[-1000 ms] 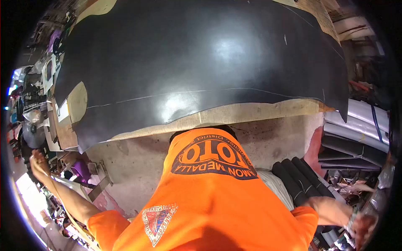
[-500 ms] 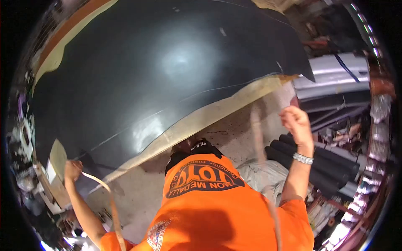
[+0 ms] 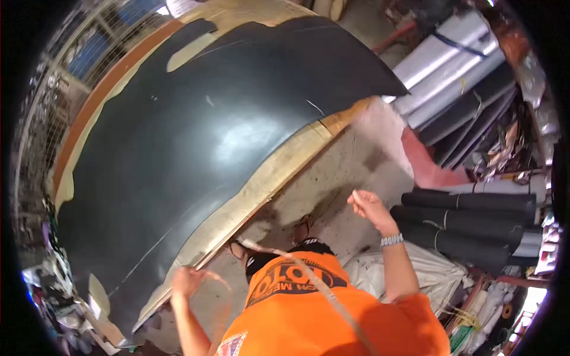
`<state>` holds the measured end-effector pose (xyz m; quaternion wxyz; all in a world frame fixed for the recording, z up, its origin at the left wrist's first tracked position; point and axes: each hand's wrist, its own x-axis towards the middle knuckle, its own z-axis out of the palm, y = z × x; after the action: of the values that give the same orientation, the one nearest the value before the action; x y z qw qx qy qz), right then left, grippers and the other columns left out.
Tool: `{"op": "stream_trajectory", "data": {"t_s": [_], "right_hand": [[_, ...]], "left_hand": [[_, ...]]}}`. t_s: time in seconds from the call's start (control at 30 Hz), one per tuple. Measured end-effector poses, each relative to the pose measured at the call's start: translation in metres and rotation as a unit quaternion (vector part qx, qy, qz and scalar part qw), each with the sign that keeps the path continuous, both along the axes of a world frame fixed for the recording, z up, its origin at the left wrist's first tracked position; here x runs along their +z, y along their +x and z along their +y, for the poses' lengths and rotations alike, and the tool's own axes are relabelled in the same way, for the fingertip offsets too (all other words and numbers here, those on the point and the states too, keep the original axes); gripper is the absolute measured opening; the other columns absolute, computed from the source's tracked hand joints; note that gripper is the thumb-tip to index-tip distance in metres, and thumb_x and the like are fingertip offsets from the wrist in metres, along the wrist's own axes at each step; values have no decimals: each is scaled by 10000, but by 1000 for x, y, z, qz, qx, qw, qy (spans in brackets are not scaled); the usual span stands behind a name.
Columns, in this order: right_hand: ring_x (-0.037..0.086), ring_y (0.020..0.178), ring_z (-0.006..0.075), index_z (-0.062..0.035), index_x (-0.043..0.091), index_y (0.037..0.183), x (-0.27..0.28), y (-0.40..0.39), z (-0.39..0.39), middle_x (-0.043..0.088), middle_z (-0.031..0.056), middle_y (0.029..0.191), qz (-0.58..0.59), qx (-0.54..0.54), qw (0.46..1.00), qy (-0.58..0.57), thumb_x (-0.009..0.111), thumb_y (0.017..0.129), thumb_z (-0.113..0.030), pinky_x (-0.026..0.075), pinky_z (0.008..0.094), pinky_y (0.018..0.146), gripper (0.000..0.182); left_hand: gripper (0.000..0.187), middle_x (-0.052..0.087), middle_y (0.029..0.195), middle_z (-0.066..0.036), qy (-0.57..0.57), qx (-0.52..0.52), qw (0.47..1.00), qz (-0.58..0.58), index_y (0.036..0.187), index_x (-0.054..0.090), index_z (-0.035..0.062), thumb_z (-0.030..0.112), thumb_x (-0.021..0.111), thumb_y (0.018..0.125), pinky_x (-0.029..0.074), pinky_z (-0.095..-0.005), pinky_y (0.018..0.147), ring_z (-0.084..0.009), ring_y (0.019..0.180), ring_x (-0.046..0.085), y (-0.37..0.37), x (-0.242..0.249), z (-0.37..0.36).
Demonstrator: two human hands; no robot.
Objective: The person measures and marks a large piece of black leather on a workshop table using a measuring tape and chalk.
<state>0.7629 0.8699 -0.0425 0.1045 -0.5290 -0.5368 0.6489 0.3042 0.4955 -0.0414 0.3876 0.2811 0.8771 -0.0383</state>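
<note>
A large sheet of black leather-like material (image 3: pixel 196 148) lies over a pale wooden tabletop, with a curved, uneven edge towards me. My left hand (image 3: pixel 187 281) is closed at the near edge of the table, with one end of a pale, narrow tape measure (image 3: pixel 323 288) apparently in its fingers; blur hides its markings. The tape's other length hangs loose across my orange shirt, its end swinging over my shorts. My right hand (image 3: pixel 369 210) is raised over the floor, right of the table, fingers curled in, and nothing shows in them.
Dark rolls (image 3: pixel 469 216) are stacked at my right, beside a whitish sack (image 3: pixel 409 270). Silvery rolls (image 3: pixel 442 59) stand beyond the table's right end. The wooden table edge (image 3: pixel 273 193) runs diagonally before me. Wire mesh (image 3: pixel 65 71) borders the far left.
My left hand has come right and nearer my body along the table edge. My right hand has dropped inward. The loose tape end has swung left, and the view has turned.
</note>
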Motion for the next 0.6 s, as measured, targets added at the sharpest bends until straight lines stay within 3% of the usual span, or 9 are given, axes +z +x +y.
{"op": "stream_trajectory", "data": {"t_s": [0.03,0.1,0.2,0.27,0.37,0.53,0.6], "right_hand": [[463,587,38,-65,679,926,-8,14,9,564,-34,692,-1,-6,1000,13,544,1028,-411,349,190,523,384],[459,593,31,-60,670,937,-14,42,42,554,-27,695,28,-64,998,-6,506,1044,-441,368,191,518,429],[458,563,34,-48,668,961,-35,59,80,560,-19,686,46,-74,996,-29,462,1057,-464,389,197,507,474],[434,535,43,-45,660,975,-55,65,106,550,-13,669,65,-111,991,-41,460,1050,-489,346,201,486,492],[418,520,65,-47,648,1001,-87,74,146,544,-5,673,117,-187,969,-115,460,1043,-509,317,226,484,501],[390,564,104,-77,647,1034,-157,102,220,519,-1,740,188,-317,898,-241,475,1027,-527,327,280,536,481],[385,565,108,-81,648,1035,-175,114,249,516,-1,739,169,-359,883,-249,485,1022,-528,325,279,533,476]], "left_hand": [[358,738,841,-148,11,22,998,-55,912,736,19,353,798,799,559,-392,760,-280,816,727,29,2,30],[354,739,886,-136,83,-46,989,-116,945,721,2,330,788,831,551,-360,749,-225,810,711,109,17,114],[314,739,887,-120,147,-76,974,-153,988,719,17,308,751,873,547,-363,754,-214,820,709,166,13,182],[293,741,893,-109,172,-65,967,-178,997,720,34,303,739,884,546,-367,755,-214,826,710,199,27,241],[251,710,977,-140,259,-201,936,-131,1004,709,49,276,709,897,525,-431,834,-317,954,679,226,10,314],[234,662,993,-172,417,-283,850,-156,1014,670,37,238,702,898,511,-468,844,-391,995,622,260,-2,470],[235,659,1031,-175,367,-304,856,-199,1027,652,38,230,695,899,517,-462,848,-394,1005,620,274,-2,538]]}}
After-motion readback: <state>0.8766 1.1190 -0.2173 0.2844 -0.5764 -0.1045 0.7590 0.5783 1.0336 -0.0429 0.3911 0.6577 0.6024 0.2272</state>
